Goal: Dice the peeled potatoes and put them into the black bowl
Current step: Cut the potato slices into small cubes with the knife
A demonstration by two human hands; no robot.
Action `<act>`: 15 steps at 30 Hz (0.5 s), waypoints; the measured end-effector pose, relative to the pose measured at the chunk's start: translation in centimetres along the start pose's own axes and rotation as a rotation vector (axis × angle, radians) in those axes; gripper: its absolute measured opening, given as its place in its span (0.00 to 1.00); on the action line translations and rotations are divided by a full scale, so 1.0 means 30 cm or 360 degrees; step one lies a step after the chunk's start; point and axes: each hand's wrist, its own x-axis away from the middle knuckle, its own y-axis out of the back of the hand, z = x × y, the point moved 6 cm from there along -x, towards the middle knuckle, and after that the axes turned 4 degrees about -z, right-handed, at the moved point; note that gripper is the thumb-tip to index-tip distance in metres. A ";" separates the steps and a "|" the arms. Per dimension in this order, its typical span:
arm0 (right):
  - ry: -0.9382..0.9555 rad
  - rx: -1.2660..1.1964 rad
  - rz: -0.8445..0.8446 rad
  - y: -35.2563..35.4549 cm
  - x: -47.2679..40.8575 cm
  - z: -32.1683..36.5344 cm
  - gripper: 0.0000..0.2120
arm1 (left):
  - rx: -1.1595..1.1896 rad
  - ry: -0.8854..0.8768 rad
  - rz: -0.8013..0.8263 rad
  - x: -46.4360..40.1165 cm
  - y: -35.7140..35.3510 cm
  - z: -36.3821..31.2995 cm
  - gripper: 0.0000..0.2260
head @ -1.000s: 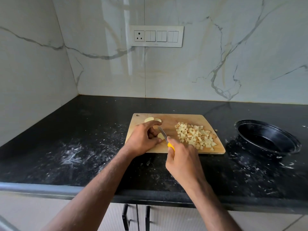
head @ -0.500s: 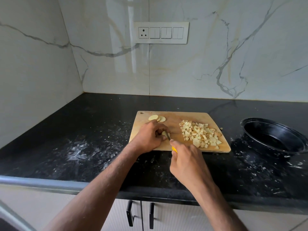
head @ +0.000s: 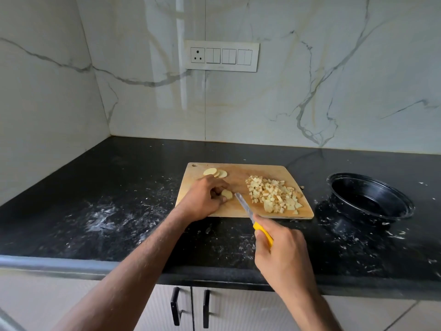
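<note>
1. While your left hand pinches a potato slice on the cutting board, your right hand grips the knife.
2. Diced potato lies just beyond your right hand; black bowl sits farther right.

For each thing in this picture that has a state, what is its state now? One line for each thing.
Left hand: pinches a potato piece on the cutting board.
Right hand: grips the knife, blade raised beside the piece.
Potato slices: uncut, at the board's far left corner.
Diced potato: piled on the board's right side.
Black bowl: upright, no potato inside.
</note>
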 end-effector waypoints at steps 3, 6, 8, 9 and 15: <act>-0.0007 -0.0028 -0.0084 -0.018 -0.044 0.028 0.17 | 0.0168 0.0124 -0.0032 0.008 0.011 0.009 0.21; 0.0062 -0.0043 -0.0100 -0.055 -0.108 0.077 0.17 | 0.0239 0.0190 -0.0061 0.007 0.016 0.025 0.25; 0.0081 -0.0037 -0.0083 -0.084 -0.142 0.094 0.18 | 0.0263 0.0223 -0.0084 0.006 0.019 0.033 0.25; 0.0091 -0.0025 -0.0064 -0.099 -0.151 0.102 0.18 | 0.0272 0.0234 -0.0091 0.006 0.020 0.037 0.25; 0.0117 0.0050 0.0042 -0.147 -0.155 0.101 0.20 | 0.0330 0.0256 -0.0134 0.003 0.026 0.041 0.26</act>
